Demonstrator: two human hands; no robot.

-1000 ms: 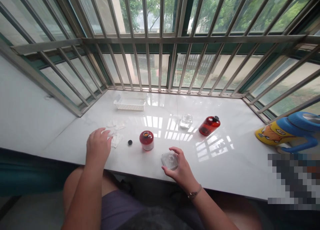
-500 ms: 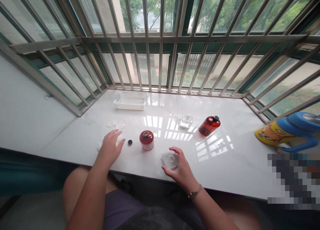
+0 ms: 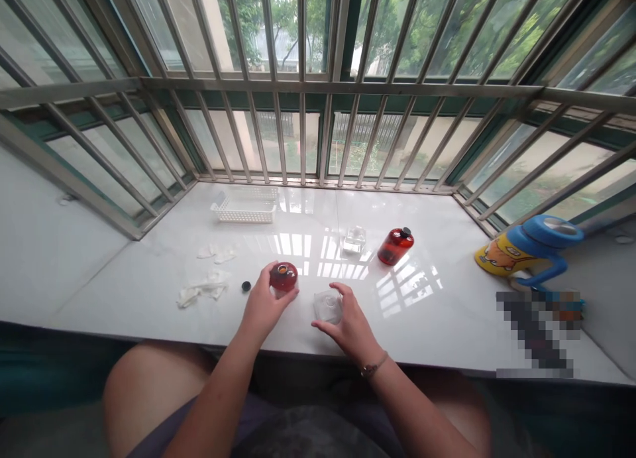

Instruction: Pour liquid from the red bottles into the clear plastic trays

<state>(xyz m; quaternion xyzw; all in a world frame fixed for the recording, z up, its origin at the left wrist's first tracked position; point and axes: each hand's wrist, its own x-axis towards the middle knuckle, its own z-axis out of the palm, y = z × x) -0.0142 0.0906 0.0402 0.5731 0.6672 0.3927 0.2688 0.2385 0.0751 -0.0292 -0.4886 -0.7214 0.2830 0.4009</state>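
Observation:
My left hand (image 3: 262, 304) wraps around a red glass bottle (image 3: 284, 276), whose open neck faces up and shows an orange rim. My right hand (image 3: 350, 323) holds a clear plastic lid-like piece (image 3: 328, 306) on the white sill (image 3: 417, 319). A small black cap (image 3: 246, 286) lies just left of my left hand. Further left lie crumpled white tissues (image 3: 203, 289). Behind my hands stand a second red bottle (image 3: 395, 246), with a black cap, and a clear glass block (image 3: 354, 240).
A white plastic basket (image 3: 244, 206) stands at the back of the sill, against the steel window bars (image 3: 303, 133). A blue and yellow cartoon drink bottle (image 3: 521, 252) stands at the right. A pixelated patch (image 3: 534, 329) hides the area below it.
My left hand has moved right from the tissues and taken hold of the open red bottle. My right hand still holds the clear piece. The whole view has shifted slightly.

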